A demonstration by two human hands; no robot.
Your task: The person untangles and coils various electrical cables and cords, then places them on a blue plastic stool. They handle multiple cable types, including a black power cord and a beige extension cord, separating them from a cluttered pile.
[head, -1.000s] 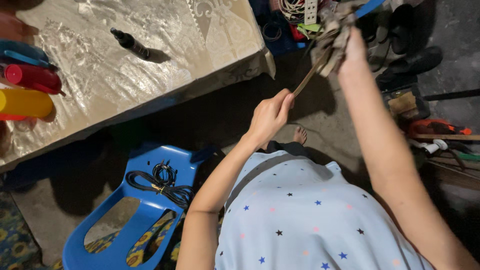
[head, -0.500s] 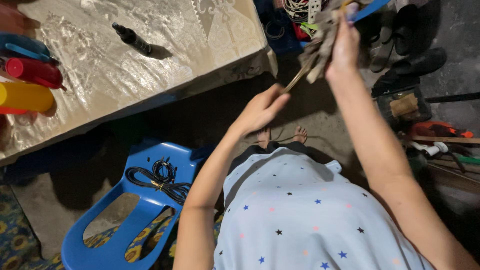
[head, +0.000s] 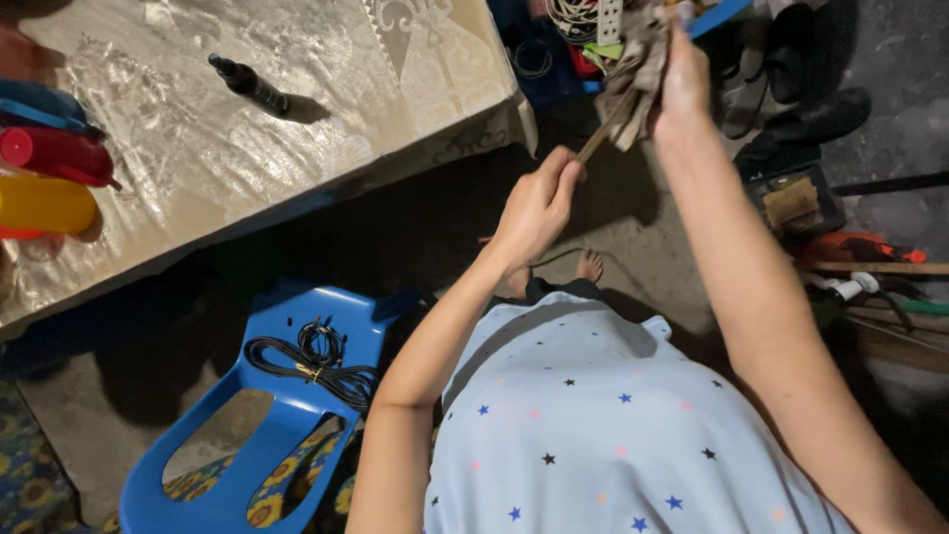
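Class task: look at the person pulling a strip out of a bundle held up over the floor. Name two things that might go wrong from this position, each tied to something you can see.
1. The left hand pinches only the end of the thin strip, so it may slip free or snap.
2. The right hand holds the ragged bundle high over bare feet and floor clutter; loose pieces might drop there.
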